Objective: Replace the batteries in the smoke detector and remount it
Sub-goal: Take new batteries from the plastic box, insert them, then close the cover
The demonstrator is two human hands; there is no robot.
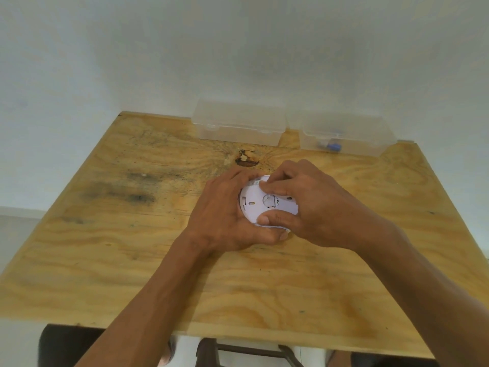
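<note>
Both forearms reach over the table (111,274) to the detector (267,205), which lies back-up at mid-board with the left hand (225,210) curled round its rim and the right hand (304,205) pinching the white plate — thumb on the near edge, fingers across the top. Judged step: twisting plate against body — best done with the left hand bracing flat while the right turns evenly. Beyond stand two clear boxes (238,123).
</note>
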